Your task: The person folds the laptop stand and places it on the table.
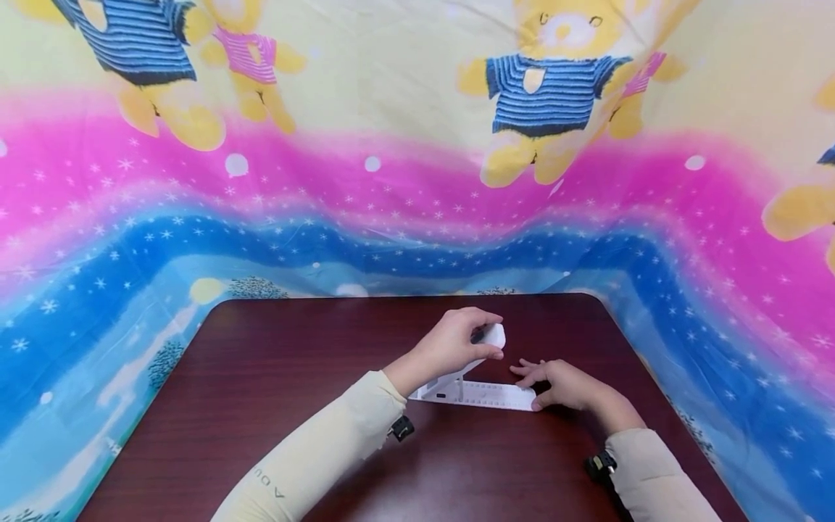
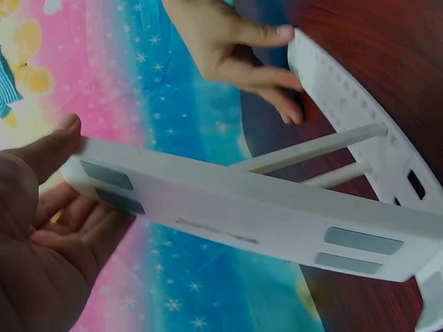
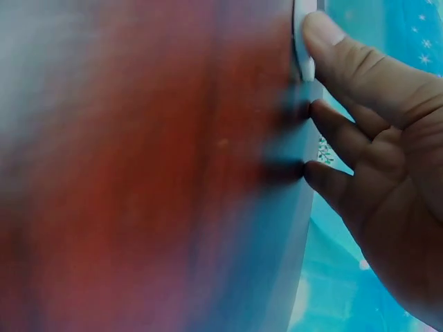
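A white folding stand [image 1: 499, 396] stands partly unfolded on the dark table. Its notched base lies on the tabletop, and its upper panel [image 2: 277, 211], with grey pads, slopes up to the right. Two thin struts [image 2: 315, 148] join panel and base. My left hand [image 1: 455, 339] grips the raised end of the panel, thumb on one face and fingers on the other. At the base's right end, my right hand [image 1: 569, 384] holds it between thumb and fingers, with other fingertips on the table. In the right wrist view only a sliver of the base [image 3: 303, 41] shows by the thumb.
The dark reddish-brown table [image 1: 313, 348] has rounded far corners. A curtain [image 1: 391, 188] printed with bears hangs behind and along both sides. Black wrist devices [image 1: 401, 428] sit at both sleeve cuffs.
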### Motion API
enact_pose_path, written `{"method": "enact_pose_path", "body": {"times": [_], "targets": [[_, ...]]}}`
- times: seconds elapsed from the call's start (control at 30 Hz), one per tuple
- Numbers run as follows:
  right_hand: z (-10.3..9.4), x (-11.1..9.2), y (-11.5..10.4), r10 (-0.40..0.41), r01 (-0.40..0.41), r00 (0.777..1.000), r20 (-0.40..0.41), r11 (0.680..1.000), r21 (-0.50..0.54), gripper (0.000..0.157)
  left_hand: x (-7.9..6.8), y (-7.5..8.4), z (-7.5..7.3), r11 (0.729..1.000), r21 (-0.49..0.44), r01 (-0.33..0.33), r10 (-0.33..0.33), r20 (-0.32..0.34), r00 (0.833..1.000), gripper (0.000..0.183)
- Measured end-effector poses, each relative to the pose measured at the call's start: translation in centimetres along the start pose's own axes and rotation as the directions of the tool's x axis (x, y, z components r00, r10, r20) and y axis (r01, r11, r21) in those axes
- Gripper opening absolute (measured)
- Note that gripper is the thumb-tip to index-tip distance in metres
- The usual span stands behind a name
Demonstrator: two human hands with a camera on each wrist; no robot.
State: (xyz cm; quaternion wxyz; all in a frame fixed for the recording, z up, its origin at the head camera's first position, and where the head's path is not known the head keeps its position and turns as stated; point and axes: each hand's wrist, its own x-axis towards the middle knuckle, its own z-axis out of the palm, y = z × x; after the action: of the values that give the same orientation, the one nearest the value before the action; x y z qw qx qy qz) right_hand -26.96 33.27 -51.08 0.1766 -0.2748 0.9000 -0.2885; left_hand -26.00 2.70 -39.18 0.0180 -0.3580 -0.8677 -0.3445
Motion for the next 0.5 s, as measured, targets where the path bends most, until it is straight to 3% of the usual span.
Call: {"method": "enact_pose_path", "body": {"times": [0.17,0.3,0.5], "targets": [[0.4,-0.6,-0.3,-0.045,0.045,0.998,0.044,0.999,0.016,0.048,0.0,-0.8,-0.4,0.998,-0.033,-0.048,0.049,0.037,0.998,0.058],[0.7,-0.9,-0.7,-0.08,0.081,0.996,0.031,0.997,-0.007,0.051,0.0,-1.1,-0.8,0.997,-0.064,-0.051,0.054,0.043,0.998,0.059],[1.5,-1.4,-1.4,-0.072,0.073,0.997,0.014,0.994,-0.078,0.046,0.0,-1.7,-0.8,0.991,-0.023,-0.133,0.134,0.077,0.988,0.059]]}}
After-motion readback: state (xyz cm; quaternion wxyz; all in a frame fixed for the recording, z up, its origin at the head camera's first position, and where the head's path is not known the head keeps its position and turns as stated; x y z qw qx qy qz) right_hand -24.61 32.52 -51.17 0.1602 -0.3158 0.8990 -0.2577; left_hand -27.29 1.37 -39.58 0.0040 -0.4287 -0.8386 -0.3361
